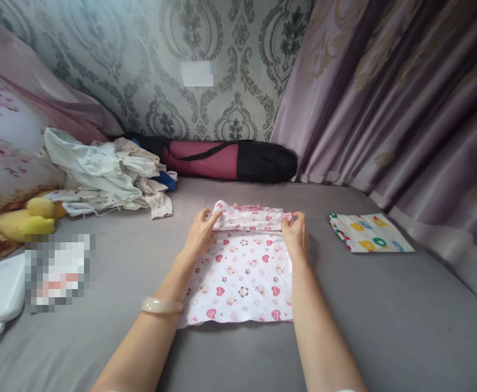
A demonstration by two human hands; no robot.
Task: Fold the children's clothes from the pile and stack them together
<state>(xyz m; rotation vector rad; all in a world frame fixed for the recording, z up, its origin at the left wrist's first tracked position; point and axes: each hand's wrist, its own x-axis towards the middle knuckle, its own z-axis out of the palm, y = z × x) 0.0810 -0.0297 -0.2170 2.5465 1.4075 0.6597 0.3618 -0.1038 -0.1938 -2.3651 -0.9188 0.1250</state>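
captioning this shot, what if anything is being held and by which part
A flat white cloth printed with pink hearts, held at both ends of its folded-over far part: left hand at one, right hand at the other.

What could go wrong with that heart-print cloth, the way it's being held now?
The white fabric piece printed with pink hearts might end up uneven: plain pink cloth pokes out beside the right grip. Its folded-over band could slip loose if the left grip slackens. The pale, glossy, ring-shaped bangle appears close to the lower left corner and may catch or ruck it.
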